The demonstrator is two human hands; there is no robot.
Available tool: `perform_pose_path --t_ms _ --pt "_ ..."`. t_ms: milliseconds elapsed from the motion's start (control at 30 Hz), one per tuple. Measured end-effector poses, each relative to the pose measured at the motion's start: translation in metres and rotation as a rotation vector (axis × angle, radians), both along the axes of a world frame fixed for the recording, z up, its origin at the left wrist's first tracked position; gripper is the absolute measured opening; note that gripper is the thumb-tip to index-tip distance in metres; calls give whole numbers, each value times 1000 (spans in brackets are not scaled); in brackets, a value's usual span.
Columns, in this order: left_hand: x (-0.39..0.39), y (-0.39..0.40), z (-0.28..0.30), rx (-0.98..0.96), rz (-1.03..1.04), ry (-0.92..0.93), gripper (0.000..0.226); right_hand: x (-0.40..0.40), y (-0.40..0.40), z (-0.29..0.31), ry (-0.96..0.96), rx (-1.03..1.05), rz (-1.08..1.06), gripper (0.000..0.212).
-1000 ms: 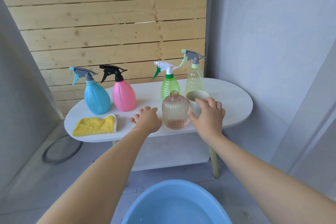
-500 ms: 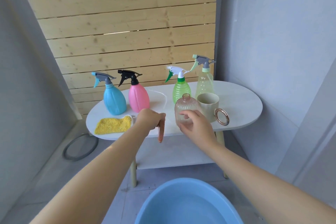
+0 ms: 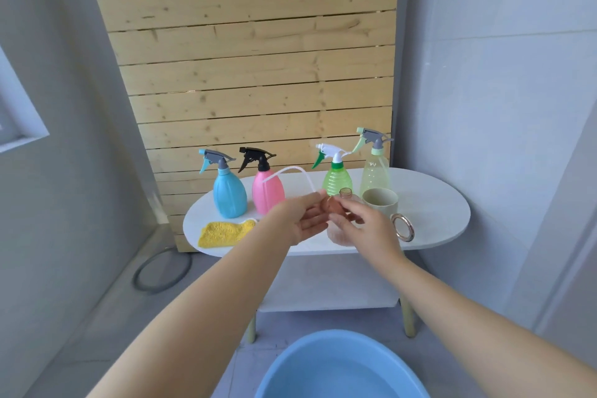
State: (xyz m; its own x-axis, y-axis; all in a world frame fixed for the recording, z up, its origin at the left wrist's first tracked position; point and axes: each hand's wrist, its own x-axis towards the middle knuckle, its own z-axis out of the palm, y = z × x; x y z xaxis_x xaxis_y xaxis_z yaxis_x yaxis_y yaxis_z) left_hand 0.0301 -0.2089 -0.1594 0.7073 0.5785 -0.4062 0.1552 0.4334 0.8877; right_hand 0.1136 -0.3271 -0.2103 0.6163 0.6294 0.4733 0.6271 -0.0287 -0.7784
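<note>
Left hand (image 3: 302, 220) has risen from the desk (image 3: 433, 203), now pinching the sprayer cap (image 3: 329, 206), its white tube (image 3: 292, 168) arcing upward. Right hand (image 3: 366, 229) grips the clear bottle (image 3: 345, 194) just beside the cup (image 3: 379, 202).

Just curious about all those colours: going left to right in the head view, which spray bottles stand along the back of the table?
blue spray bottle → pink spray bottle → green spray bottle → pale yellow spray bottle
</note>
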Motion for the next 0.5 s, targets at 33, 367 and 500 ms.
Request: perform_pose_path --t_ms 33,367,500 --pt "4 -2 0 2 -20 -10 18 2 -1 4 3 19 -37 17" --pt "39 -9 -18 335 161 130 14 72 2 76 -218 -45 -452 29" --pt "47 1 -30 533 225 134 30 85 -5 106 -536 -168 -430 21"
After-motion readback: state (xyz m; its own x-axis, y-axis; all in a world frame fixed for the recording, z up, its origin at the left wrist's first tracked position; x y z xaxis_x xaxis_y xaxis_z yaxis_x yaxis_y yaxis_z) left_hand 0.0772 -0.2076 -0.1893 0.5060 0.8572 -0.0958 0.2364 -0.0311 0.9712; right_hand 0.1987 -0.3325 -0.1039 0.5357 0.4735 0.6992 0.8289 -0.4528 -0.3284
